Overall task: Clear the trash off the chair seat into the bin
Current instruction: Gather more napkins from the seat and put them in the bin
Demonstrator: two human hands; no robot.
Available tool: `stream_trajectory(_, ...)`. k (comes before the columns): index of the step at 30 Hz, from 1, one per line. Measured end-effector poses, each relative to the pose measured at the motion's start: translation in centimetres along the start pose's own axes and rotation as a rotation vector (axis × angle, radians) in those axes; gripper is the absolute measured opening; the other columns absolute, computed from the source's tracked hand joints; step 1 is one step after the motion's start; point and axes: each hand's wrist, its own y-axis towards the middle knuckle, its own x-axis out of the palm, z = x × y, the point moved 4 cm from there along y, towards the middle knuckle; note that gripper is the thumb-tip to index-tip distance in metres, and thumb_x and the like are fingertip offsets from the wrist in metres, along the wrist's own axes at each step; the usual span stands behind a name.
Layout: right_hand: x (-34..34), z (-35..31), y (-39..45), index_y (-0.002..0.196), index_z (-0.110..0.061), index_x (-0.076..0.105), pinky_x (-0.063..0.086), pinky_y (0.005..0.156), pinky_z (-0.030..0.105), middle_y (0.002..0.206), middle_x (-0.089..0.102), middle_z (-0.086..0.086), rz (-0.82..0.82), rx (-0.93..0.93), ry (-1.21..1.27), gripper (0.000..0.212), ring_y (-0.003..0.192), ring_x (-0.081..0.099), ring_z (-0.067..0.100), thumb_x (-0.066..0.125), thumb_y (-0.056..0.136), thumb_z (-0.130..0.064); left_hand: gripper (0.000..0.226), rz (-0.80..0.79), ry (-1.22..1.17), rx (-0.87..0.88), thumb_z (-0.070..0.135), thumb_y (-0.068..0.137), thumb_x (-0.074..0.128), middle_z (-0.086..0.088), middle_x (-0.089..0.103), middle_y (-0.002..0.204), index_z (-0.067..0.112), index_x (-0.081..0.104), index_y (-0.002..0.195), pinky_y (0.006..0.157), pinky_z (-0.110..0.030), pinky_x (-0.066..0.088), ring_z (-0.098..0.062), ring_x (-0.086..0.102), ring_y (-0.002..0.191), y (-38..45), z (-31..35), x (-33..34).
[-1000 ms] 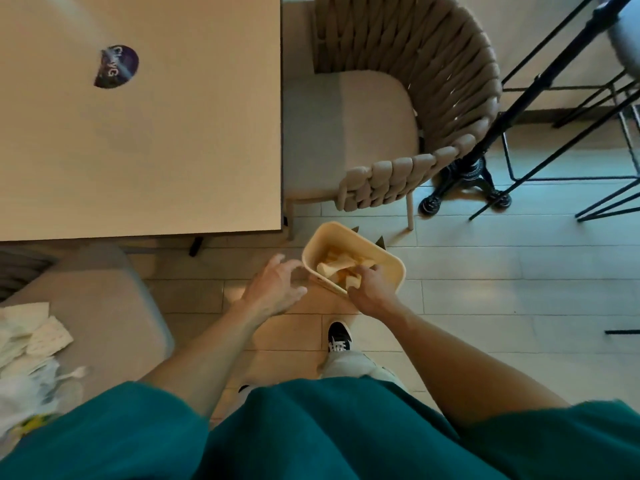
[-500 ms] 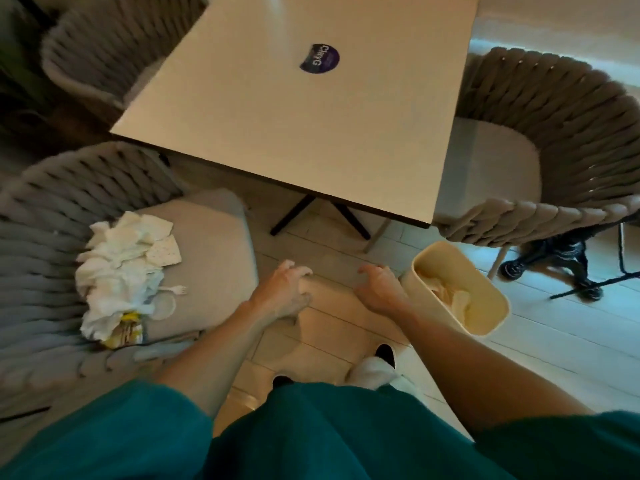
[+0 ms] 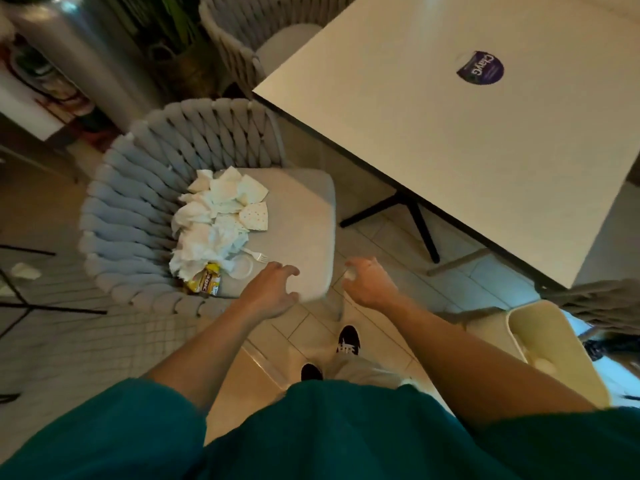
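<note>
While a pale square surface (image 3: 450, 140) fills the upper right, the woven grey chair (image 3: 138, 209) stands left of it, its seat cushion (image 3: 298, 216) bearing a heap of crumpled napkins (image 3: 214, 223) against the backrest. Low right, the cream bin (image 3: 568, 344) sits on the floor. Over the cushion's near edge the left hand (image 3: 272, 291) hovers, fingers loosely spread, grasping nothing; the right hand (image 3: 369, 282) hangs beside the cushion, likewise released. A yellow wrapper (image 3: 205, 282) and white plastic fork (image 3: 256, 255) lie by the heap
</note>
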Motion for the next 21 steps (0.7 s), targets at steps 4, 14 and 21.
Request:
stream_trajectory(4, 1.0, -3.9, 2.9, 0.139, -0.020, 0.042, 0.045, 0.096, 0.039, 0.141, 0.039, 0.015, -0.065, -0.074, -0.071, 0.050, 0.117, 0.052, 0.031, 0.054, 0.091, -0.024, 0.054, 0.004, -0.069, -0.104, 0.033, 0.086, 0.065, -0.008, 0.038, 0.141, 0.024, 0.045, 0.136, 0.103, -0.036, 0.039, -0.026, 0.042, 0.128, 0.3, -4.4, -1.4)
stream_trajectory(14, 3.1, -11.0, 10.5, 0.141, -0.021, 0.036, 0.046, 0.099, 0.039, 0.135, 0.038, 0.012, -0.131, -0.090, -0.128, 0.055, 0.117, 0.050, 0.030, 0.057, 0.090, -0.026, 0.054, 0.058, -0.150, -0.165, 0.029, 0.083, 0.068, -0.009, 0.045, 0.134, 0.021, 0.049, 0.132, 0.100, -0.034, 0.040, -0.025, 0.046, 0.123, 4.8, -13.6, -6.8)
stream_trajectory(21, 4.4, -17.1, 18.9, 0.144, -0.026, 0.032, 0.048, 0.098, 0.038, 0.138, 0.037, 0.011, -0.077, -0.003, -0.081, 0.062, 0.118, 0.052, 0.030, 0.060, 0.089, -0.028, 0.056, 0.034, -0.065, -0.049, 0.030, 0.086, 0.066, -0.009, 0.044, 0.137, 0.021, 0.045, 0.137, 0.100, -0.032, 0.038, -0.025, 0.045, 0.126, 14.7, -18.3, -13.3)
